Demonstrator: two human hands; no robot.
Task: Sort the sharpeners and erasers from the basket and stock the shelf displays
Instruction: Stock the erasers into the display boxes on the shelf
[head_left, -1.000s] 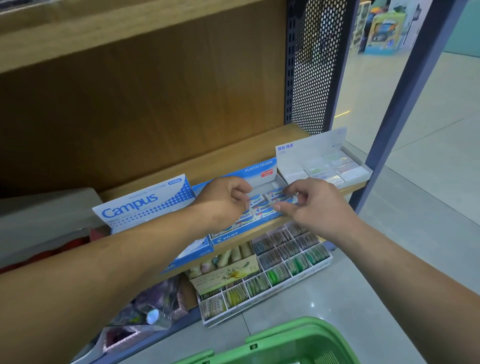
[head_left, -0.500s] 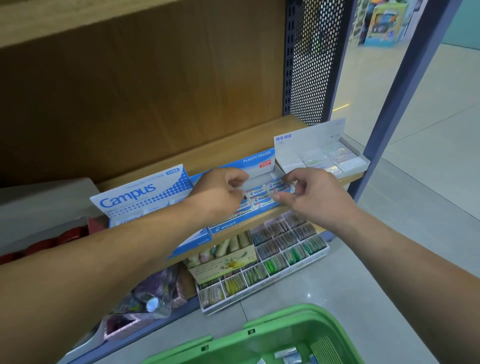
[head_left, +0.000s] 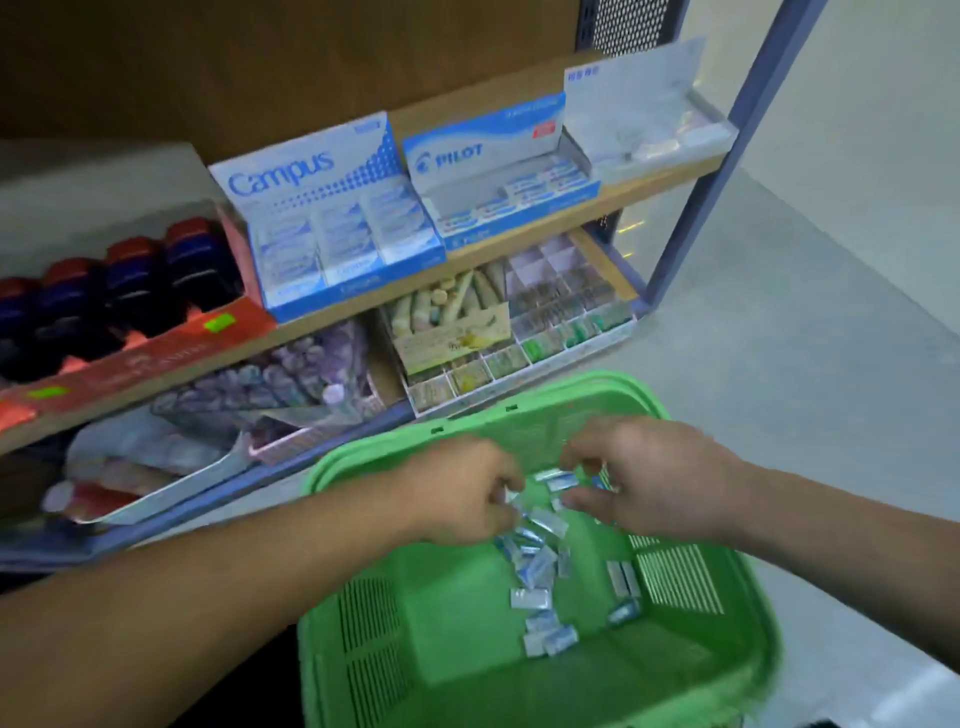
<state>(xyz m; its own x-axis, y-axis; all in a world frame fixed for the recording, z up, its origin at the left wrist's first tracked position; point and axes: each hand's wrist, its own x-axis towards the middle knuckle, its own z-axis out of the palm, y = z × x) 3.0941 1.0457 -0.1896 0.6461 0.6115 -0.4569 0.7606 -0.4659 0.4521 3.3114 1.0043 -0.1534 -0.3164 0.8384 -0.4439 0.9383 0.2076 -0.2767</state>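
Note:
A green plastic basket stands on the floor below me, with several small blue-and-white wrapped erasers scattered on its bottom. Both hands reach into it. My left hand has its fingers curled down onto the heap, and its fingertips pinch an eraser. Just to the right, my right hand hovers over the pile with thumb and fingers apart around loose erasers. On the wooden shelf stand the blue Pilot eraser box, the Campus box and a white display box. The picture is motion-blurred.
A red tray of dark blue and red items sits at the shelf's left. Below the shelf lies a white divided tray of small coloured goods, beside bagged items. A blue upright post bounds the shelf; grey floor spreads right.
Both hands left the Pilot box on the shelf and dropped into the green basket. My view tilted down, so the basket and its erasers now fill the lower frame.

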